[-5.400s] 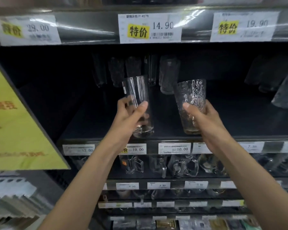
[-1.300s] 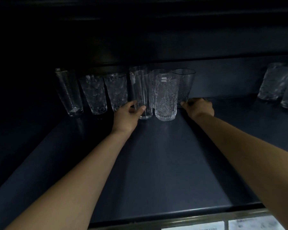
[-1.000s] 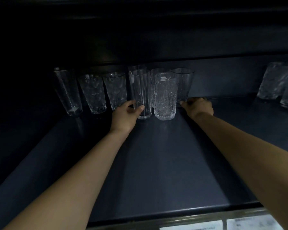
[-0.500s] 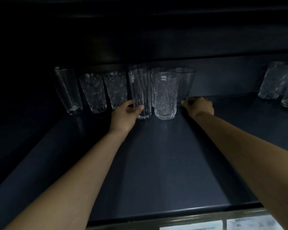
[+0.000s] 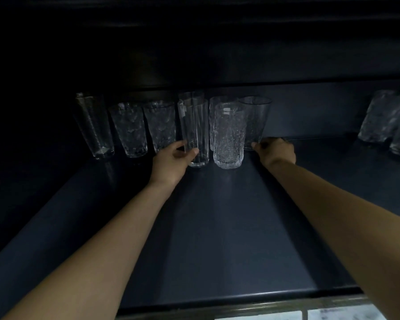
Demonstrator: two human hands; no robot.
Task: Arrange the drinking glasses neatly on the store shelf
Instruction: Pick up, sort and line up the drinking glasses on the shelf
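Stock: drinking glasses, all upright, along far edge of dark shelf [image 5: 217,239]; main cluster left of centre.
Far row, left to right: tall plain glass [image 5: 94,128], first hammered tumbler [image 5: 129,129], second hammered tumbler [image 5: 159,124], two half-hidden glasses behind the front pair, tapered glass [image 5: 255,121].
Front pair: smooth tall glass [image 5: 194,132] and textured tall glass [image 5: 229,135], side by side with a narrow gap, nearer than the far row.
Left hand [image 5: 171,161]: thumb and fingers wrapped round lower part of smooth tall glass; foot of glass apparently down on shelf.
Right hand [image 5: 276,151]: low at foot of tapered glass, thumb against its near side, other fingers curled round behind; grip partly hidden.
Separate group: right-hand cluster [image 5: 388,123], well apart at far right, blurred, count not readable.
Done, by judgement: both held glasses placed upright within main cluster, none lying or tilted.
Left, by judgement: release of both hands; front pair out of line with far row and probably due squaring; gaps uneven; patterns mixed rather than grouped; right-hand cluster not joined to the rest.
Progress, by judgement: placement near complete for this cluster, tidying outstanding.
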